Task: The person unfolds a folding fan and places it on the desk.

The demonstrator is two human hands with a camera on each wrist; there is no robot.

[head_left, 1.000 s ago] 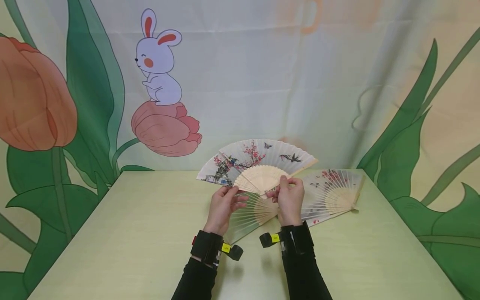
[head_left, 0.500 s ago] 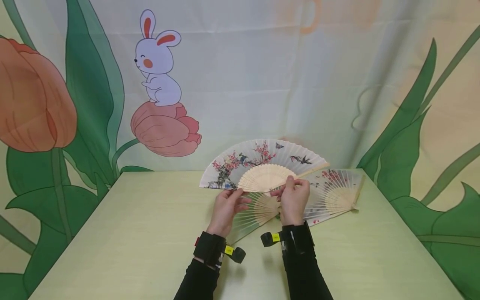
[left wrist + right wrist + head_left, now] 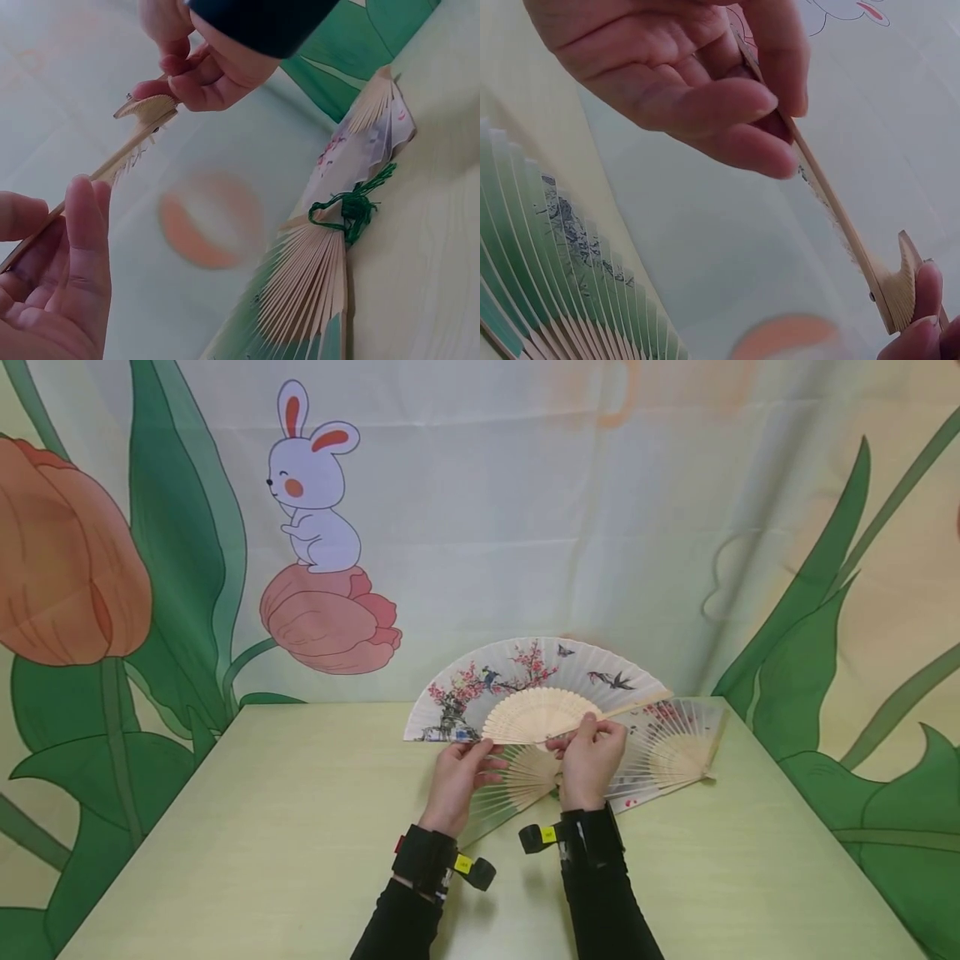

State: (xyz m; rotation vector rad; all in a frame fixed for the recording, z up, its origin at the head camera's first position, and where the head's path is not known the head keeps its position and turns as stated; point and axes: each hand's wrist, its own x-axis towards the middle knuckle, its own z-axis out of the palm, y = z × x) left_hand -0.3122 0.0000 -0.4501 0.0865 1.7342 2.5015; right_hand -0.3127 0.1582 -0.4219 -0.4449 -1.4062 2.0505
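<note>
Held up over the table is a spread white folding fan [image 3: 517, 672] printed with pink blossoms, birds and a butterfly, its wooden ribs forming a pale half-disc. My left hand [image 3: 456, 781] pinches its left guard stick between thumb and fingers, as the left wrist view also shows. At the other side my right hand [image 3: 592, 760] grips the right guard stick near the pivot. Beneath the hands lies an open green folding fan [image 3: 300, 285] with a dark green tassel [image 3: 356, 214], partly hidden in the head view. To its right rests another white fan [image 3: 667, 747] with red flowers.
The pale table [image 3: 300, 827] reaches back to a printed cloth backdrop [image 3: 480, 527] with a rabbit and tulips. Both resting fans lie close under and beside the raised one. Black camera bands [image 3: 423, 860] sit on both wrists.
The held fan has spread wider, its right guard stick swinging out to the right. Both hands have shifted slightly rightward, and its lower left edge has come down a little. The resting fans stay put.
</note>
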